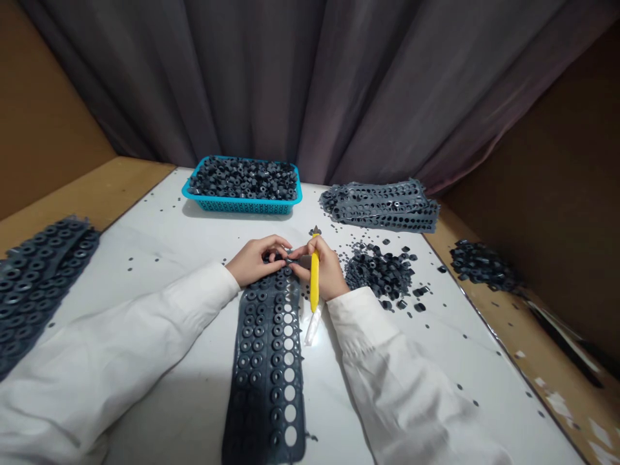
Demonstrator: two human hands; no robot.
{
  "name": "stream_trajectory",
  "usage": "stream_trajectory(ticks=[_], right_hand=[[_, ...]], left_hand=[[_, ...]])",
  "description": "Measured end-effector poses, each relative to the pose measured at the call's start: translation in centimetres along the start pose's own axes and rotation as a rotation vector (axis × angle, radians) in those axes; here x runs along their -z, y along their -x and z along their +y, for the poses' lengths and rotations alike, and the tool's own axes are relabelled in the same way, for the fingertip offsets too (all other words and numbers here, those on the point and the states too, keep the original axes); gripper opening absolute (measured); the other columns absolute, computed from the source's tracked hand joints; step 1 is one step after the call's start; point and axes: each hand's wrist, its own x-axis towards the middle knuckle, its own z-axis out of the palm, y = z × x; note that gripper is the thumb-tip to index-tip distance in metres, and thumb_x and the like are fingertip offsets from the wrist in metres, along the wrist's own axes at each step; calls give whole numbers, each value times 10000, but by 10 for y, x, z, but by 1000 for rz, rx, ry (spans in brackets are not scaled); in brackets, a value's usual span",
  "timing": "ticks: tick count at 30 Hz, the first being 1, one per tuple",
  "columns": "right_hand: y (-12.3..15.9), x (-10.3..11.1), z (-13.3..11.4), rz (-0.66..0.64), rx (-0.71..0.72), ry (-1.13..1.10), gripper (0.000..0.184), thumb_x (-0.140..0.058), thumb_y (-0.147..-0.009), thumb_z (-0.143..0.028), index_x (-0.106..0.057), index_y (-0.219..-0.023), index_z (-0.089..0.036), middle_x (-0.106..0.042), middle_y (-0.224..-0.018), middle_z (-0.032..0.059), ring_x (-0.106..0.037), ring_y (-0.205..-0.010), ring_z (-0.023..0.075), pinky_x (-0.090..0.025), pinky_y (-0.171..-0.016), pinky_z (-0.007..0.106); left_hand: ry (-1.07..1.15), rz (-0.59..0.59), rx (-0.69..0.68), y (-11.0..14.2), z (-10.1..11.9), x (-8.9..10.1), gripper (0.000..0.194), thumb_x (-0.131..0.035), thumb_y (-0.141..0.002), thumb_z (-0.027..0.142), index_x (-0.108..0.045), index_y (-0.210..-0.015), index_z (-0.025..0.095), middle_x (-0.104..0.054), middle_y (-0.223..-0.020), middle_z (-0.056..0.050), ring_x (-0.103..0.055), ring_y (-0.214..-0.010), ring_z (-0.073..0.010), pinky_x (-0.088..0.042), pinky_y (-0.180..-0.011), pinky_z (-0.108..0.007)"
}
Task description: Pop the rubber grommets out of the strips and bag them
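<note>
A long black rubber sheet (265, 361) with rows of moulded rings lies lengthwise in front of me. Its right-hand column is a line of open holes, with rings still in the other columns. My left hand (259, 259) is closed on the sheet's far end, thumb and fingers pinching near its right edge. There my right hand (322, 265) meets it, fingertips together at a small dark piece that they mostly hide. Also held in my right hand is a yellow pen-like tool (314, 278), its dark pointed tip facing away and its near end wrapped in whitish material.
A blue basket (247, 205) full of small black rings stands at the back. Punched sheets (387, 206) are stacked back right, with a pile of loose black pieces (380, 274) before them. More ringed sheets (39, 278) lie left; another dark pile (484, 265) sits beyond the right edge.
</note>
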Motion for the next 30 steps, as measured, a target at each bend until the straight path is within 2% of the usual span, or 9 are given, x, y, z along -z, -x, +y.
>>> stream_trajectory(ticks=[5, 9, 12, 15, 17, 19, 23, 27, 30], right_hand=[[0, 0, -1, 5, 10, 19, 371, -659, -707, -271, -293, -766, -246, -689, -825, 41, -651, -749, 165, -498, -729, 325], [0, 0, -4, 59, -7, 94, 346, -643, -691, -251, -302, -752, -243, -684, -742, 23, -643, -691, 167, -487, -694, 310], [-1, 2, -2, 155, -39, 125, 327, -627, -677, -215, -308, -745, -238, -667, -721, 10, -623, -647, 153, -479, -670, 295], [-3, 4, 2, 279, -88, 39, 332, -621, -677, -208, -297, -739, -238, -649, -716, -2, -607, -616, 141, -476, -629, 280], [-5, 4, 2, 285, -102, -45, 360, -646, -672, -225, -293, -739, -239, -651, -709, -7, -610, -620, 142, -478, -632, 283], [-6, 2, -1, 230, -93, -103, 388, -677, -668, -240, -296, -741, -238, -664, -710, -8, -621, -638, 145, -480, -667, 294], [-8, -1, -19, 151, -58, -165, 422, -713, -669, -262, -296, -730, -237, -674, -693, -15, -637, -653, 147, -474, -710, 307], [-9, -1, -50, 152, 13, -193, 455, -748, -657, -251, -298, -729, -236, -671, -676, -30, -636, -664, 148, -472, -720, 309], [-7, 1, -76, 190, 94, -192, 419, -728, -703, -263, -311, -739, -235, -678, -704, -26, -626, -675, 144, -468, -730, 315]], left_hand=[[-6, -7, -3, 0, -1, 0, 296, -609, -753, 243, -558, -1038, 182, -675, -859, -1, -527, -661, -113, -419, -656, -233], [-67, -47, -14, -1, 0, 0, 340, -628, -738, 242, -546, -1062, 181, -669, -887, -9, -550, -722, -130, -422, -693, -246], [-129, -93, -23, -2, 0, 0, 374, -638, -723, 223, -531, -1080, 186, -671, -924, -10, -530, -712, -128, -421, -698, -253], [-149, -113, -31, -1, 1, -1, 400, -636, -725, 209, -510, -1104, 185, -678, -939, -9, -499, -673, -118, -424, -695, -255], [-175, -92, -45, 0, 4, -1, 380, -630, -737, 221, -520, -1098, 183, -675, -947, -15, -500, -676, -120, -429, -705, -262], [-219, -11, -69, 0, 9, 0, 365, -646, -740, 262, -549, -1083, 181, -663, -969, -28, -521, -723, -134, -438, -738, -279], [-201, 170, -143, 1, 25, 5, 360, -678, -737, 317, -614, -1064, 181, -662, -941, -42, -557, -788, -153, -449, -772, -290], [-37, 194, -176, 0, 44, 13, 212, -652, -775, 312, -688, -934, 178, -687, -857, -40, -567, -697, -127, -440, -672, -256], [162, 195, -124, 0, 58, 19, 201, -683, -746, 323, -710, -875, 171, -694, -813, -49, -579, -709, -137, -447, -667, -263]])
